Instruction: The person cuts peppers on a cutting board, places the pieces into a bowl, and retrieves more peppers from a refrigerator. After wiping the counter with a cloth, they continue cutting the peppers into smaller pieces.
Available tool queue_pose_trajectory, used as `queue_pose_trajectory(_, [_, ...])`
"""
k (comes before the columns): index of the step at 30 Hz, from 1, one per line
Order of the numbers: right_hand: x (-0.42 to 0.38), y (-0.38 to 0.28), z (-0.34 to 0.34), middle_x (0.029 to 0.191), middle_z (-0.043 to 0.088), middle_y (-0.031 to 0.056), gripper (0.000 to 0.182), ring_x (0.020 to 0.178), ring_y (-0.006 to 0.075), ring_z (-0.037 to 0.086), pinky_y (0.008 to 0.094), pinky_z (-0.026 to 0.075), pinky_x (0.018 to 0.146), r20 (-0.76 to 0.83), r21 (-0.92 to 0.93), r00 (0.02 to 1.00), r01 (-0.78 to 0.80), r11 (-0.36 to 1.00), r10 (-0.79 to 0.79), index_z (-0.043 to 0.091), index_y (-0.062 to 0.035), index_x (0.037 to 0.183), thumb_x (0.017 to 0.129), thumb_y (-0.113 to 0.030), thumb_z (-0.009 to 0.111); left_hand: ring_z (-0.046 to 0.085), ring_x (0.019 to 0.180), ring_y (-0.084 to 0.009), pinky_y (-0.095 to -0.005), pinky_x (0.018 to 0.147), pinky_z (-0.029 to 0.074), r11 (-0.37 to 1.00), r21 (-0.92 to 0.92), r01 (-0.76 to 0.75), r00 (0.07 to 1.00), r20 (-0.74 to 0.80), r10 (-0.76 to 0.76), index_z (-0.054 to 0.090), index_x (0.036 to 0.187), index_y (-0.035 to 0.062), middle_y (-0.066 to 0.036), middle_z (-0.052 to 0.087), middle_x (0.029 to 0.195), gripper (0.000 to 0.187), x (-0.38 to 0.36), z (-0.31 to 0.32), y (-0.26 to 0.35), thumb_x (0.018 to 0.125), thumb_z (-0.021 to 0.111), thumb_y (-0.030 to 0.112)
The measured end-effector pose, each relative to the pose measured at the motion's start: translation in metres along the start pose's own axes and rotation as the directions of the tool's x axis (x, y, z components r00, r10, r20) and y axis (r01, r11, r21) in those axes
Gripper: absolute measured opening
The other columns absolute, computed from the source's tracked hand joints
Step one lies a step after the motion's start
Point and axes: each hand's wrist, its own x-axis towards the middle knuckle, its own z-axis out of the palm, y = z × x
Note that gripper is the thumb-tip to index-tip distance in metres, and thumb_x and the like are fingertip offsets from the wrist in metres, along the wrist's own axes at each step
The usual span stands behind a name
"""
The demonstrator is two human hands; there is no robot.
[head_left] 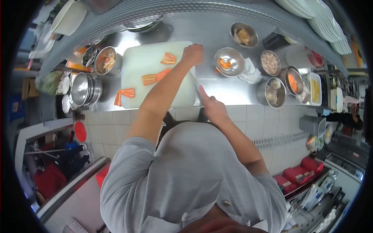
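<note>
A white cutting board (134, 66) lies on the steel counter, with several orange, pale-streaked food pieces (168, 58) spread over it. My left hand (193, 54) reaches across to the board's far right corner, its fingers curled in; I cannot tell what is in them. In my right hand (215, 110), at the counter's front edge, is the handle of a knife (194, 80). Its blade points up and left over the board's right edge, below my left wrist. Right of the board stands a steel bowl (234, 69) with small orange pieces, beside a crumpled white cloth (250, 73).
More steel bowls hold pale food (271, 63) and meat-like pieces (243, 36) on the right. Left of the board are stacked bowls (80, 89) and a pot of food (107, 61). A wire shelf (175, 9) with white plates (321, 20) overhangs the back.
</note>
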Motion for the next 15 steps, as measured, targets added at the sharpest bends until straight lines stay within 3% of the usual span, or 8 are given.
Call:
queue_pose_trajectory(1, [-0.002,0.000,-0.001,0.093,0.069,0.0241,0.087,0.072,0.0400,0.071,0.0514,0.060,0.069,0.002,0.002,1.000,0.002,1.000,-0.002,0.028,-0.0191,0.166,0.085,-0.001,0.054,0.071,0.111,-0.0327,-0.0479,0.093,0.057,0.998,-0.063,-0.020,1.000,-0.013,0.019,0.072,0.117,0.0081,-0.015,0.074,0.118,0.036,0.002,0.002,0.004,0.085,0.071,0.023])
queue_pose_trajectory(4, [-0.007,0.002,-0.004,0.093,0.069,0.0238,0.087,0.071,0.0393,0.071,0.0508,0.060,0.067,0.021,0.003,1.000,-0.021,1.000,0.021,0.029,-0.0186,0.166,0.085,-0.001,0.055,0.071,0.111,-0.0326,-0.0465,0.092,0.058,0.999,-0.038,-0.031,0.984,0.174,0.037,0.071,0.120,0.0077,-0.014,0.074,0.120,0.042,-0.015,0.005,0.052,0.085,0.075,0.029])
queue_pose_trajectory(7, [-0.014,0.006,-0.001,0.093,0.069,0.0236,0.087,0.070,0.0396,0.071,0.0508,0.060,0.067,0.025,0.030,0.999,-0.027,0.999,0.026,0.029,-0.0188,0.166,0.085,-0.001,0.055,0.072,0.109,-0.0349,-0.0459,0.091,0.058,0.967,-0.251,-0.031,0.992,0.108,0.060,0.074,0.116,0.0078,-0.015,0.075,0.117,0.044,-0.033,0.017,0.068,0.082,0.079,0.034])
queue_pose_trajectory(10, [-0.017,0.009,0.001,0.094,0.069,0.0239,0.086,0.071,0.0397,0.071,0.0513,0.060,0.068,0.041,0.036,0.999,-0.030,0.999,0.028,0.029,-0.0203,0.166,0.086,-0.001,0.054,0.072,0.105,-0.0370,-0.0459,0.090,0.059,0.964,-0.251,0.090,0.989,0.137,-0.057,0.077,0.109,0.0077,-0.015,0.077,0.110,0.036,-0.020,0.056,0.067,0.083,0.076,0.033])
queue_pose_trajectory(15, [-0.023,0.018,-0.004,0.097,0.070,0.0249,0.085,0.075,0.0418,0.072,0.0524,0.060,0.069,0.030,0.058,0.999,-0.034,0.998,0.033,0.028,-0.0221,0.166,0.088,-0.002,0.052,0.074,0.099,-0.0363,-0.0476,0.085,0.060,0.992,-0.128,0.009,0.994,0.112,0.005,0.078,0.099,0.0080,-0.016,0.077,0.102,0.029,-0.008,0.063,0.059,0.084,0.071,0.032])
